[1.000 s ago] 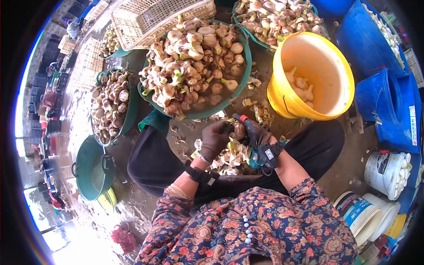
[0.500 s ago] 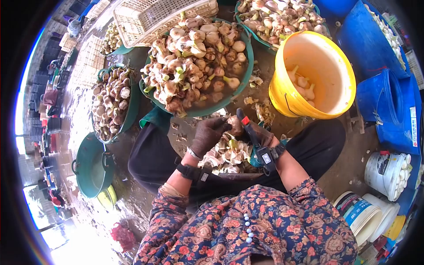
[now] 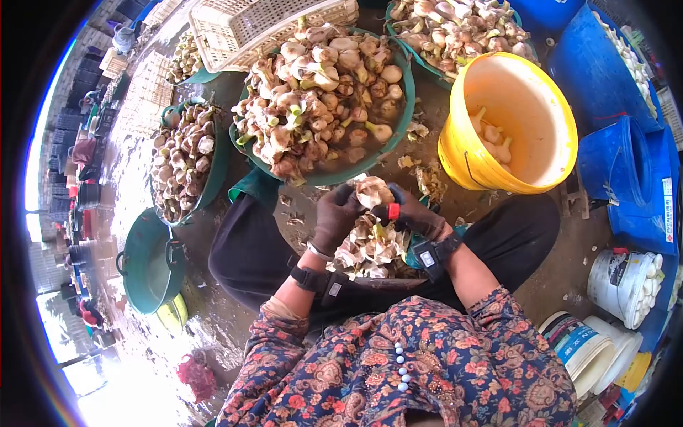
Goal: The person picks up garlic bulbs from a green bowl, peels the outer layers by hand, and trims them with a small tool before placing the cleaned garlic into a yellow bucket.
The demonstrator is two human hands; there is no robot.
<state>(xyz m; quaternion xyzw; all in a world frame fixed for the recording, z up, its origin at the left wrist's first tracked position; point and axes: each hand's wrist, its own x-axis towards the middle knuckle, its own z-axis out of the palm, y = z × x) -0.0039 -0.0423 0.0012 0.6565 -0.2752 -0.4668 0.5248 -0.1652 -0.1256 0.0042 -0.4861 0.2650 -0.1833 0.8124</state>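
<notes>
Between both gloved hands, above my lap, is a garlic bulb [image 3: 373, 192] with pale, loose outer skin. My left hand [image 3: 334, 219] has its fingers closed on the bulb's left side. From the other side my right hand [image 3: 420, 213] grips it, with a red band around one finger. Right below the hands lies a heap of garlic skins [image 3: 370, 249]. Beyond them stands a wide green tub [image 3: 320, 181] heaped with unpeeled garlic [image 3: 306, 107] in murky water. A yellow bucket [image 3: 448, 153] to the right has several pale bulbs [image 3: 496, 142] at its bottom.
More garlic fills tubs at the left [image 3: 181, 167] and far right [image 3: 455, 32]. A green tub [image 3: 146, 285] sits left of my knee. Blue containers [image 3: 612, 167] and white buckets [image 3: 619, 285] line the right side. A cream plastic crate [image 3: 263, 32] rests behind the big tub.
The garlic bulb has turned and now shows a paler side. Both hands have shifted slightly, the right fingers curling closer around it. The whole view has drifted a little.
</notes>
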